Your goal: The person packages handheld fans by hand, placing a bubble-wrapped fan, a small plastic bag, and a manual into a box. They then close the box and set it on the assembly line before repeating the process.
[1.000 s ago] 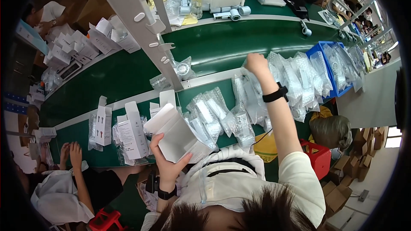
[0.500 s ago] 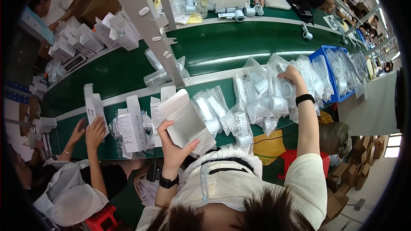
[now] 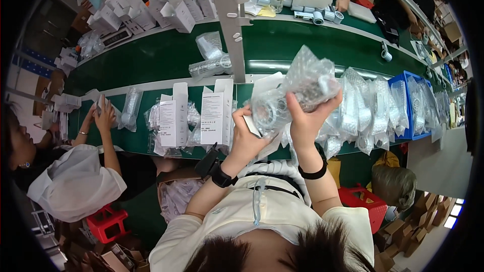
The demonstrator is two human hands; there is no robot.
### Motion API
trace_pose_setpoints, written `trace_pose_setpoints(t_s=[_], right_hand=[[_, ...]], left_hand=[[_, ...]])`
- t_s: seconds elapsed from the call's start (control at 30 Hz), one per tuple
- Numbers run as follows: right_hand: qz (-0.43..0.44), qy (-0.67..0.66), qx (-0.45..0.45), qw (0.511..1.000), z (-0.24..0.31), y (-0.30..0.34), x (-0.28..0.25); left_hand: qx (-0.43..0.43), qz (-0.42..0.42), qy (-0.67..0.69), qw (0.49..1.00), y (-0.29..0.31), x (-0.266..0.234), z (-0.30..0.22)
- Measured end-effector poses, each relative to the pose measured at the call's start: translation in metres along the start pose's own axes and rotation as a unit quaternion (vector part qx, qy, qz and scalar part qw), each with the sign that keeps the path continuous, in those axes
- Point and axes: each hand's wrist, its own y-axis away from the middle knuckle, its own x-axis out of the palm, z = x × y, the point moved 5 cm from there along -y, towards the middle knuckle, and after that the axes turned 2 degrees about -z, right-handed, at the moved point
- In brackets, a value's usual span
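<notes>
My left hand [image 3: 248,140] is closed round an open white carton [image 3: 266,83], mostly covered by the pouch in front of it. In my right hand [image 3: 308,123] is a bubble-wrap pouch [image 3: 308,78] with a pale, rounded part inside, held at the carton's mouth. How far the pouch reaches into the carton cannot be made out. Left of my hands, two open white cartons [image 3: 217,116] stand upright on the green bench. More bubble-wrapped pouches [image 3: 353,106] lie heaped to the right of my right hand.
A blue crate [image 3: 407,83] of pouches stands at the right end. A grey metal post [image 3: 229,25] rises behind my hands. At left, a co-worker's hands [image 3: 103,116] handle a white box. Beyond the green belt [image 3: 151,55] stand several white cartons [image 3: 179,16].
My right hand has lifted a pouch from the heap and brought it left to the carton. My left hand has moved right with the carton. The whole view has shifted.
</notes>
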Motion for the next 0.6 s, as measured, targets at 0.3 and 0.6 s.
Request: trace_pose_setpoints(t_s=[0.3, 0.6], right_hand=[[0.364, 0.26, -0.183, 0.875, 0.028, 0.012, 0.017], [0.295, 0.032, -0.173, 0.939, 0.006, 0.015, 0.01]], left_hand=[[-0.011, 0.05, 0.033, 0.998, 0.04, -0.013, 0.013], [0.011, 0.041, 0.115, 0.992, 0.039, -0.037, 0.007]])
